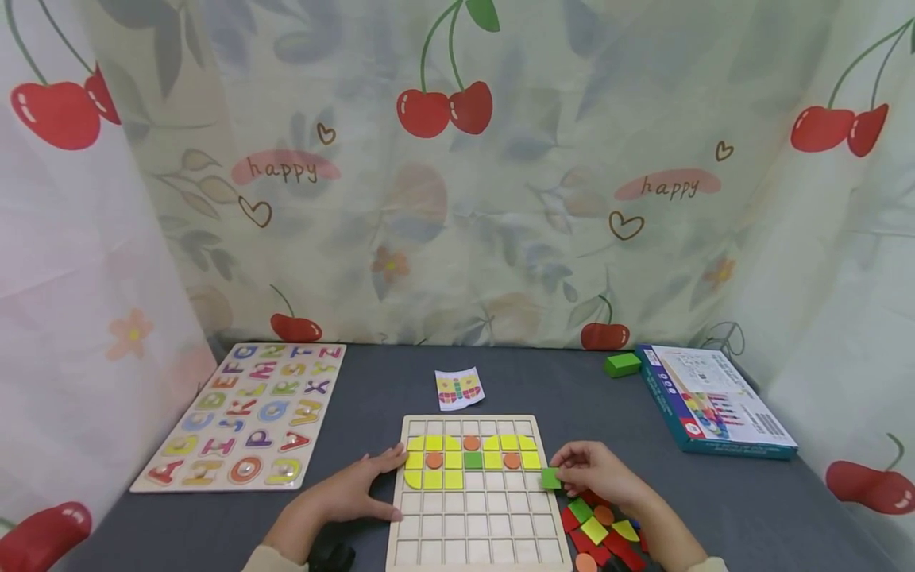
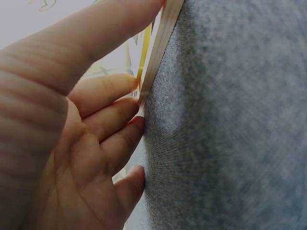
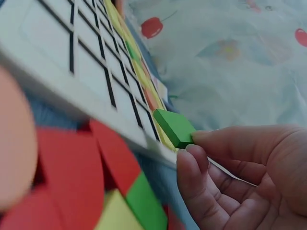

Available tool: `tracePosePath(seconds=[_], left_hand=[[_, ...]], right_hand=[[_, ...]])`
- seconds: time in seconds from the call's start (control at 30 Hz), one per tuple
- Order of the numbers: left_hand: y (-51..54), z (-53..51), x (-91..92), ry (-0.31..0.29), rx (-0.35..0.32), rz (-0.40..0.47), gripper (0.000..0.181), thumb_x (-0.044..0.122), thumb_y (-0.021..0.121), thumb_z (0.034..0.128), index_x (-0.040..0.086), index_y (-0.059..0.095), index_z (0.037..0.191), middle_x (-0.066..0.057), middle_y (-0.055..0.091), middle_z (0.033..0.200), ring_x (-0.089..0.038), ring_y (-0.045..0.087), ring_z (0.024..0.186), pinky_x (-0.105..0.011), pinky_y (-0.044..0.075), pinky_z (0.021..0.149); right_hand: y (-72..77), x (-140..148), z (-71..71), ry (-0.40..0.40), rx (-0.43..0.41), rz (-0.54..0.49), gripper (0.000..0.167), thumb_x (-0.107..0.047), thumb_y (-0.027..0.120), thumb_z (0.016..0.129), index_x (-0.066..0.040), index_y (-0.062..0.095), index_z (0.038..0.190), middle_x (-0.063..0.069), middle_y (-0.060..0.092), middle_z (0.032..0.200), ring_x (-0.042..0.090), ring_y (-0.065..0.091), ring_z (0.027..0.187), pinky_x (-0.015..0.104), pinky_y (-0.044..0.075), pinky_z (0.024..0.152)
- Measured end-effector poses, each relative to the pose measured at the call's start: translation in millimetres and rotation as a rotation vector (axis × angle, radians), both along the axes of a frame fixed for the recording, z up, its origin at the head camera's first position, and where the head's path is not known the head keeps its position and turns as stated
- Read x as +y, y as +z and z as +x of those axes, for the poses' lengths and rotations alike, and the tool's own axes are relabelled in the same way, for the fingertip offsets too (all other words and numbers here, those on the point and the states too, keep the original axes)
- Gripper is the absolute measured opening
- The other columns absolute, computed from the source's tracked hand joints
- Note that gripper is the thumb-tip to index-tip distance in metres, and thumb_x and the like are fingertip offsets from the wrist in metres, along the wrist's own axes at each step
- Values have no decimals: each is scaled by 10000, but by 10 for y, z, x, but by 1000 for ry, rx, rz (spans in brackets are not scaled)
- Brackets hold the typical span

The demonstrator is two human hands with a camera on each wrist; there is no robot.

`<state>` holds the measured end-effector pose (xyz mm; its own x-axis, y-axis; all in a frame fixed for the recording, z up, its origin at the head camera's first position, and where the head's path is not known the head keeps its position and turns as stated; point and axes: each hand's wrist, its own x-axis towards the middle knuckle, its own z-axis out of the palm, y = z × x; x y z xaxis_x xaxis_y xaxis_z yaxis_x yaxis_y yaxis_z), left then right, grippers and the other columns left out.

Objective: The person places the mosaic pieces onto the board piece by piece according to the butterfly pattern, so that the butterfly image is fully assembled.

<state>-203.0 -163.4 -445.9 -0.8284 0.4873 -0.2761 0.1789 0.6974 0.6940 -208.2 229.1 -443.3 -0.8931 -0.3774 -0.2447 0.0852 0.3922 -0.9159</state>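
Note:
A wooden grid board (image 1: pixel 477 526) lies in the middle of the table, its upper rows partly filled with yellow tiles (image 1: pixel 433 479), orange round tiles and one green square. At its left edge my left hand (image 1: pixel 341 494) rests with fingers extended; the left wrist view shows fingertips against the board's side. Between thumb and fingertips my right hand (image 1: pixel 599 475) pinches a green square tile (image 3: pixel 173 128), held over the board's right edge. Beneath that hand lies a pile of loose red, green, yellow and orange tiles (image 1: pixel 593 531), partly hidden by the forearm.
A small card (image 1: pixel 460 389) with a coloured butterfly-like pattern lies behind the board. An alphabet puzzle board (image 1: pixel 236 429) is on the left. To the right sit a flat box (image 1: pixel 722 405) and a green block (image 1: pixel 622 365). A printed curtain (image 1: pixel 457 238) hangs behind.

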Motion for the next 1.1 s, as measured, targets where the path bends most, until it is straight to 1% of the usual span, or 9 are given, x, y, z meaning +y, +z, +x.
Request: tracePosePath(seconds=[0.2, 0.33, 0.43, 0.53, 0.63, 0.8, 1.1], left_hand=[[-10, -7, -8, -9, -3, 2, 890, 428, 774, 708, 135, 365, 1442, -86, 254, 1540, -382, 167, 1422, -639, 124, 1101], [-16, -12, -7, -12, -2, 8, 893, 434, 773, 707, 139, 363, 1444, -84, 253, 1541, -391, 162, 1421, -643, 124, 1098], [-16, -14, -6, -12, 0, 10, 895, 437, 772, 707, 141, 360, 1445, -84, 250, 1542, -397, 158, 1420, -645, 126, 1096], [-10, -10, -7, -11, 3, 2, 896, 437, 772, 706, 140, 361, 1445, -85, 251, 1541, -399, 159, 1419, -646, 127, 1095], [-1, -5, -3, -13, 10, -1, 894, 434, 772, 707, 134, 362, 1443, -87, 256, 1539, -381, 171, 1422, -639, 125, 1100], [3, -1, 15, -18, 9, 9, 891, 435, 769, 710, 135, 362, 1443, -82, 261, 1538, -348, 183, 1428, -621, 121, 1114], [-10, 9, -3, -3, 20, -6, 897, 443, 776, 697, 150, 370, 1441, -70, 261, 1539, -371, 173, 1424, -633, 121, 1106]], right_hand=[[0, -251, -56, 22, 7, -53, 272, -148, 614, 891, 68, 585, 1054, 60, 600, 844, 141, 604, 693, 297, 563, 660], [-16, -470, -88, 1, 13, -45, 236, -151, 624, 883, 42, 607, 1018, 45, 625, 847, 122, 605, 653, 272, 557, 627], [-21, -637, -101, -22, 18, -50, 208, -126, 632, 872, 46, 616, 988, 44, 624, 825, 112, 598, 627, 266, 558, 608], [-22, -780, -98, -25, 21, -63, 185, -92, 638, 858, 58, 620, 966, 41, 597, 774, 104, 595, 606, 258, 559, 593], [-38, -893, -104, -16, 27, -81, 169, -65, 632, 848, 70, 616, 948, 33, 588, 758, 89, 592, 596, 242, 555, 582], [-97, -985, -105, 16, 60, -108, 157, -20, 626, 829, 102, 610, 927, 24, 579, 732, 86, 594, 599, 240, 558, 583], [-127, -1055, -72, -1, 132, -55, 147, -36, 689, 806, 72, 668, 903, 39, 612, 723, 76, 606, 607, 251, 566, 588]])
